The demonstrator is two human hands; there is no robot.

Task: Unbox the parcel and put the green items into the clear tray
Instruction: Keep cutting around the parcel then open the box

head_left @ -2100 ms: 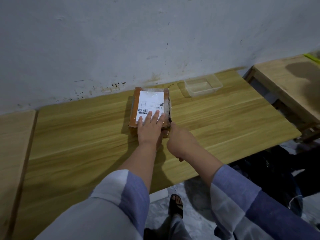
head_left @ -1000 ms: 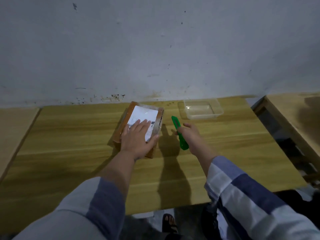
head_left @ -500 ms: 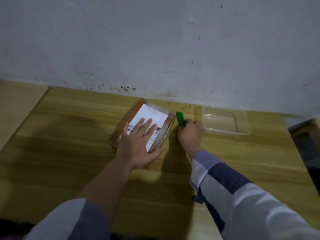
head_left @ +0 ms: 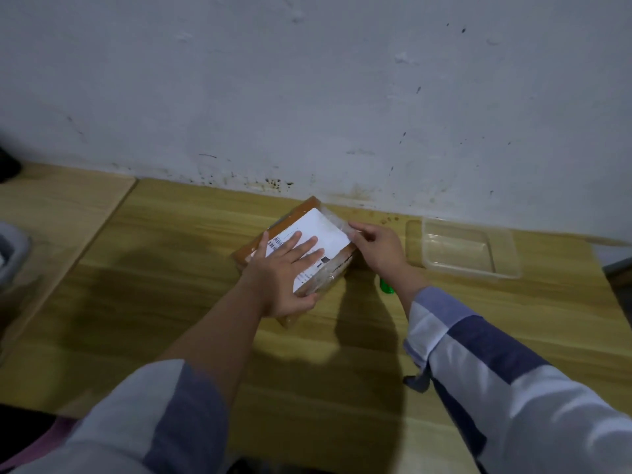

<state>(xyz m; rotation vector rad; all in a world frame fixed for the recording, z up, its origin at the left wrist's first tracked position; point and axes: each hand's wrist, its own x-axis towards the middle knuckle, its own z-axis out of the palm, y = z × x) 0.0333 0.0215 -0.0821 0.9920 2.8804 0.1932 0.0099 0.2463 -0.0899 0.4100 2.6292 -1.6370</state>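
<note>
Head view: my right hand (head_left: pixel 378 249), green cutter (head_left: pixel 386 287) in its curled fingers, has moved onto the parcel (head_left: pixel 328 230)'s far corner; left hand (head_left: pixel 284 268) presses flat on it, still sealed. Clear tray (head_left: pixel 506 265) waits beside.

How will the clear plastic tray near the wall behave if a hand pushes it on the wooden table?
The clear plastic tray looks thin-walled and holds nothing, so it is probably light and would slide easily on the smooth wooden table. Its low, wide shape makes tipping unlikely. The thin walls may flex if pinched.
</note>
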